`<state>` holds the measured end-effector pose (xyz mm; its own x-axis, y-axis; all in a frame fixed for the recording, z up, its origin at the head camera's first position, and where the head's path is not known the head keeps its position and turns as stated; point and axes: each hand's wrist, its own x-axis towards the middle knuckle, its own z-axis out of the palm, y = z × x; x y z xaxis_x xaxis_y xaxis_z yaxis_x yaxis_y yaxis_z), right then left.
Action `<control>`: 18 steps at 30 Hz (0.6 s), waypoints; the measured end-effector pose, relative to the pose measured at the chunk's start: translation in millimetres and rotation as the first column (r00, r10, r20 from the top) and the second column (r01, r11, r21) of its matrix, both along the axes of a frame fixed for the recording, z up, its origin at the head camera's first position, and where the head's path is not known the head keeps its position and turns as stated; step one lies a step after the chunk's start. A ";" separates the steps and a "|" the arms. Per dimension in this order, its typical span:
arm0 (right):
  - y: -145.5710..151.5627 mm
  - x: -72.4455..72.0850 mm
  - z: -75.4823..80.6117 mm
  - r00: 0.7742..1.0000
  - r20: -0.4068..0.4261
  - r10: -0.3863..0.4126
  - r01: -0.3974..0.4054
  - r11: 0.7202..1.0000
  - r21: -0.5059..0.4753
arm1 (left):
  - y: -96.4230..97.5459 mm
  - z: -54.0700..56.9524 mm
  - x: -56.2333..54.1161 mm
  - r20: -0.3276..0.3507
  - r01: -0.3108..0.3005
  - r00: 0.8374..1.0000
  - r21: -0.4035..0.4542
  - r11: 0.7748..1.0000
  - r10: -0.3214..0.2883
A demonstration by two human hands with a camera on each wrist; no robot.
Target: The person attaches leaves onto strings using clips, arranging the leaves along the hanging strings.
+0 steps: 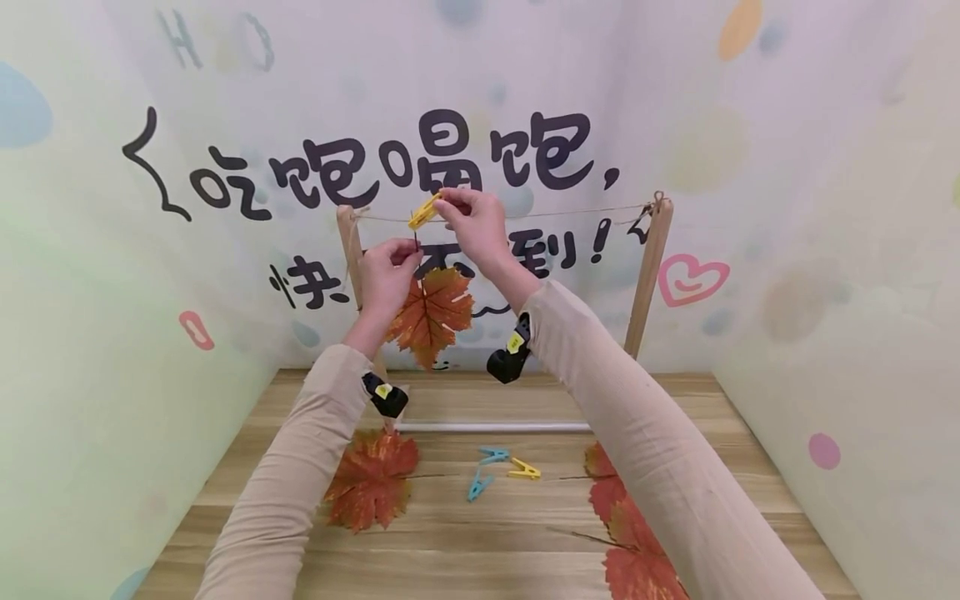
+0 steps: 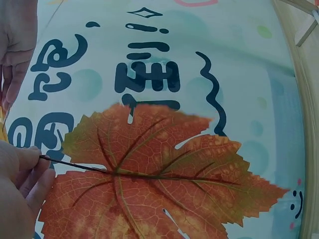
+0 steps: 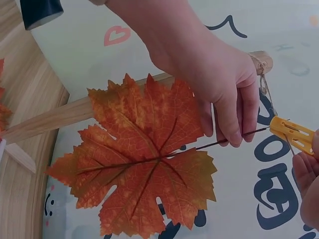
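Observation:
An orange-red artificial maple leaf (image 1: 429, 312) hangs tip down below the string (image 1: 577, 212). My left hand (image 1: 387, 279) pinches its dark thin stem (image 2: 75, 165) between thumb and fingers. Above and to the right, my right hand (image 1: 476, 225) pinches a yellow clothespin (image 1: 425, 212) at its handle end. In the right wrist view the front end of that clothespin is at the string, right at the top of the leaf's stem. Most of the right hand lies outside the right wrist view.
The string runs between two wooden posts (image 1: 649, 279). On the wooden table (image 1: 480, 533) lie blue clothespins (image 1: 478, 485), another yellow clothespin (image 1: 524, 469), a red leaf (image 1: 375, 482) at left and more leaves (image 1: 637, 554) at right, partly under my right arm. A white bar (image 1: 491, 427) crosses behind them.

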<state>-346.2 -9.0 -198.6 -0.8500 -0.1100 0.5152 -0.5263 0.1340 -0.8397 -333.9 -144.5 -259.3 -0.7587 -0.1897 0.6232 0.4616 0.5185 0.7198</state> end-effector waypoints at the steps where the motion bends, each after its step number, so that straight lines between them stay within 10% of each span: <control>1: 0.1 -0.5 -0.4 1.000 0.016 0.006 -0.006 1.000 -0.006 | -0.1 0.2 0.4 -0.002 0.002 1.000 0.000 1.000 -0.002; 18: 20.7 18.8 -7.1 0.998 -0.049 -0.027 0.031 0.997 0.072 | -2.0 0.5 7.4 0.029 -0.016 0.999 -0.040 0.999 0.017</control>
